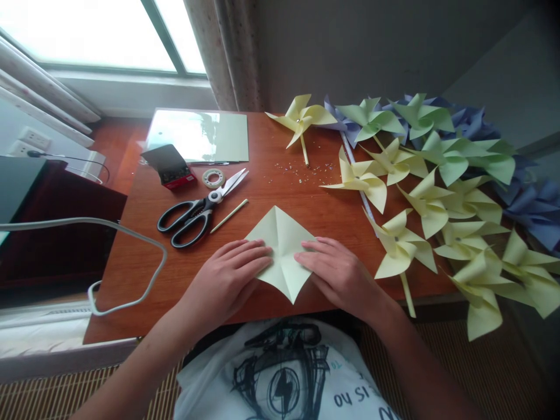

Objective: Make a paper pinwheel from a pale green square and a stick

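Observation:
A pale green square sheet of paper (283, 245) is turned like a diamond in front of me, with crease lines crossing at its middle. My left hand (238, 265) holds its left corner, fingers stretched over the top. On the opposite corner my right hand (336, 265) does the same. Both thumbs are hidden. The near corner of the sheet curves slightly. Just beyond my left hand lie a thin rolled paper stick (229, 216) and black-handled scissors (199, 213) with the blades apart.
A tape roll (213, 178), a small open black-and-red box (170, 166) and flat sheets (227, 137) sit at the back left. Yellow pinwheels (400, 242), green pinwheels (450, 154) and purple ones crowd the right side. Paper bits (301, 173) dot the wooden table (131, 280). A white cable (149, 291) loops at left.

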Demonstrator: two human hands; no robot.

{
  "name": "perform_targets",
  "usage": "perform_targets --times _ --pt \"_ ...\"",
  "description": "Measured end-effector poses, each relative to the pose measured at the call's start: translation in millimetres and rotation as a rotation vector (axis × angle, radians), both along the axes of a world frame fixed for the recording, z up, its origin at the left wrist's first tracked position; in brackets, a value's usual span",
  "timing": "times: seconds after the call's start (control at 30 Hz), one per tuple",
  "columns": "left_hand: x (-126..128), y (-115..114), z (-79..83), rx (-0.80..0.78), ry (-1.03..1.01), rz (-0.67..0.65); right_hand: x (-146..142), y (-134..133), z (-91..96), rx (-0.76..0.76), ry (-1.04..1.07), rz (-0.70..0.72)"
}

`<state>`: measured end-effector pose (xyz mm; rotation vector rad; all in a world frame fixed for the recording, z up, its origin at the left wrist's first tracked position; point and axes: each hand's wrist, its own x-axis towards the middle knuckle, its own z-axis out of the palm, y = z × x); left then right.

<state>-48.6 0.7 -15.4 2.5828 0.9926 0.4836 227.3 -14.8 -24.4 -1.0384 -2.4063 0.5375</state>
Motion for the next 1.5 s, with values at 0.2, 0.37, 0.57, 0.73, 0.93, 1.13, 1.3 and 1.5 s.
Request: perform_targets --times 0.2,0.37,0.57,0.73,0.93,1.13,1.3,1.5 --pt "-1 3 2.7 -0.085 -0.071 0.015 4 -1 -5.8 0.064 0.063 -0.021" --pt "2 -1 2.5 -0.133 -0.131 0.081 -1 -2 -1.9 -0.086 0.169 -0.102" --pt "13 -11 -2.9 -0.098 -0.148 0.317 -13 -3 2.8 -0.289 0.218 -0.352" --pt "30 -22 6.2 0.123 -0.086 0.383 -20 3 2.0 -0.300 0.248 -0.419" --pt "41 -30 13.8 0.131 -0.038 0.250 -18 7 2.4 -0.307 0.257 -0.415" --pt "17 -2 3.0 -0.077 -0.187 0.326 -5 6 4.5 -0.309 0.319 -0.296" --pt "7 3 -7.6 -0.046 -0.194 0.142 5 0 4.6 -0.426 0.386 -0.361" --pt "9 -2 -6.7 -0.071 -0.208 0.202 6 -4 -2.5 -0.378 0.325 -0.465"
